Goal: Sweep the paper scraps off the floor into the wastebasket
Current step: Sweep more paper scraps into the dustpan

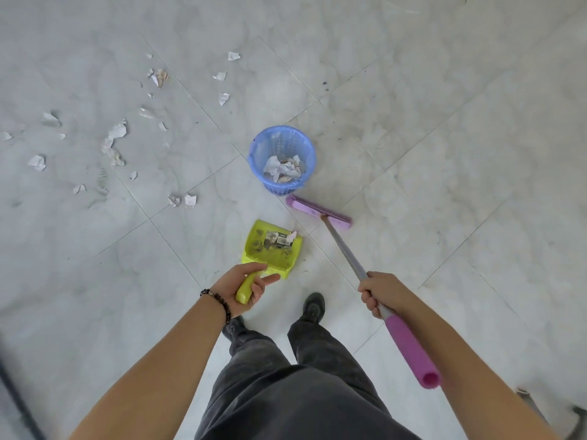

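Observation:
A blue wastebasket (259, 147) stands on the floor ahead of me, with crumpled paper in its bottom. My left hand (244, 285) grips the handle of a yellow-green dustpan (254, 236), which holds a few scraps and some dirt. My right hand (381, 292) grips the grey shaft of a broom; its purple head (317, 212) rests on the floor just right of the basket's base. Several white paper scraps (117, 131) lie scattered over the tiles to the left and beyond, the nearest pair (184, 200) left of the dustpan.
My two legs and black shoes (313, 308) stand just behind the dustpan. The floor is pale marbled tile with thin grout lines. A dark edge runs along the bottom left corner, and a small object shows at the bottom right.

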Demonstrator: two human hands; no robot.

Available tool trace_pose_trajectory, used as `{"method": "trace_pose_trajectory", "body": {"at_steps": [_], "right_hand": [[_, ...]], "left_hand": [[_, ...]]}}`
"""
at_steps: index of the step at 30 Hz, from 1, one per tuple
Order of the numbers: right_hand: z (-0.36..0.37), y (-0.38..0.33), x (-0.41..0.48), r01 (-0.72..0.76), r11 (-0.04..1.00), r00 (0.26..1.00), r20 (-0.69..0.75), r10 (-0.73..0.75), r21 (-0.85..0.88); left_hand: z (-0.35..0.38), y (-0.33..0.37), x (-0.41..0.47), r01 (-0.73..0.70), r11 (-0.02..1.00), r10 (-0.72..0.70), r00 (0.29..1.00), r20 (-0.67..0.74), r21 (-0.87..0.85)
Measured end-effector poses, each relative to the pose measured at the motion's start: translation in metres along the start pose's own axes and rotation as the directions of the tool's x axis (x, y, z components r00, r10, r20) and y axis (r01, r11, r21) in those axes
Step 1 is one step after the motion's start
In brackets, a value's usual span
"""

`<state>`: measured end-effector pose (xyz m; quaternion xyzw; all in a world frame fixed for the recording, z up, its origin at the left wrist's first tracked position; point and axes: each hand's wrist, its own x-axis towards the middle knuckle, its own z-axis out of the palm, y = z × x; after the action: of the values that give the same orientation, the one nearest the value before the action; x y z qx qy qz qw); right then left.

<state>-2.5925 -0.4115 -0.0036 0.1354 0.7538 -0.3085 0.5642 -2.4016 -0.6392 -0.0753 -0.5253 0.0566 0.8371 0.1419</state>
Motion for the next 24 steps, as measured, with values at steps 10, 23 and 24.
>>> {"method": "trace_pose_trajectory", "body": {"at_steps": [10,23,24], "right_hand": [[0.048,0.006,-0.019,-0.102,0.985,0.993,0.040,0.108,-0.142],[0.057,-0.009,-0.053,-0.076,0.900,0.996,0.074,0.049,0.430],[0.059,-0.011,-0.051,-0.051,0.907,0.997,0.068,0.025,0.419]], "left_hand": [[-0.011,-0.002,-0.018,-0.006,1.000,0.006,1.000,0.002,-0.008],[-0.008,-0.018,-0.079,-0.238,0.969,0.245,0.960,-0.139,0.064],[-0.006,-0.018,-0.086,-0.265,0.960,0.276,0.951,-0.140,0.090]]}}
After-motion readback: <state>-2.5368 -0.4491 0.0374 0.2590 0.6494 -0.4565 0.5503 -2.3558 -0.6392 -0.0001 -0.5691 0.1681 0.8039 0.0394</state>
